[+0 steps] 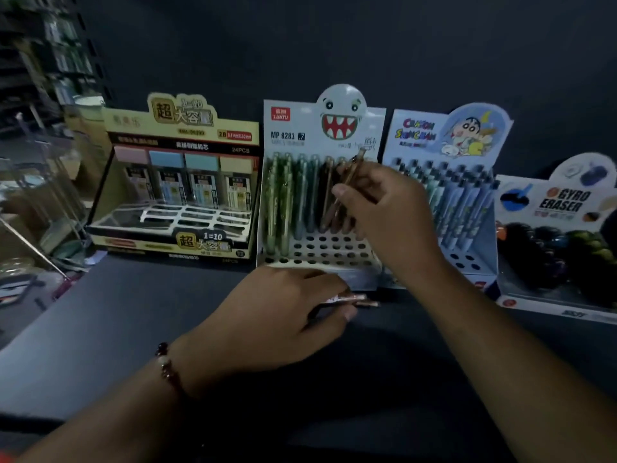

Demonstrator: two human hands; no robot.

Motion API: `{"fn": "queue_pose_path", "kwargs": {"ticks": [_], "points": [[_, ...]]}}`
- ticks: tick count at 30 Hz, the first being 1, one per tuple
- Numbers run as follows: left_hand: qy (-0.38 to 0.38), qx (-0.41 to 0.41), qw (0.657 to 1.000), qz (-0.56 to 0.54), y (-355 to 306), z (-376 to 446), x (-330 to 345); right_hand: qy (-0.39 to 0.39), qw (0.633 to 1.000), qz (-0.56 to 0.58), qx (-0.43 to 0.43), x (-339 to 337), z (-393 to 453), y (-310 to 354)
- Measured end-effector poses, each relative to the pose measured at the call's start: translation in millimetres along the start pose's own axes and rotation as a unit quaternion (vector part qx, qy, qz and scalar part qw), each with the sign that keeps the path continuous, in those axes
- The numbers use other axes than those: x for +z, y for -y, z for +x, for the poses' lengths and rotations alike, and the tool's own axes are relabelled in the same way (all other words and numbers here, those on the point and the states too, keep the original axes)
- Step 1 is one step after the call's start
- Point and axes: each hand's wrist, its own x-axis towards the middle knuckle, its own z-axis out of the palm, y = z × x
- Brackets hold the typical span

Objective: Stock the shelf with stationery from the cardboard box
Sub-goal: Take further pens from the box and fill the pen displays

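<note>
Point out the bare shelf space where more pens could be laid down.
Free: the dark shelf top in front of the yellow lead box, left of the left hand. Empty holes in the monster pen stand. Crowded: the back row, four displays edge to edge through the eraser tray.

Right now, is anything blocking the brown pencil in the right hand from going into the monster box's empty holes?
Nothing visible is. The right hand holds the brown pencil above the monster display box, beside the brown pencils already standing there. The empty holes just below are uncovered.
</note>
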Motion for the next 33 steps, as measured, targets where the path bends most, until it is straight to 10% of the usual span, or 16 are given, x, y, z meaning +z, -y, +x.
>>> {"fn": "queue_pose_path", "kwargs": {"ticks": [22, 33], "points": [[-0.019, -0.002, 0.999, -0.029, -2, -2, -1, 0.089, 0.979, -0.184, 0.004, 19, 9, -13], [-0.050, -0.059, 0.992, -0.100, 1, -2, -2, 0.061, 0.993, 0.042, 0.097, -33, -23, 3]]}}
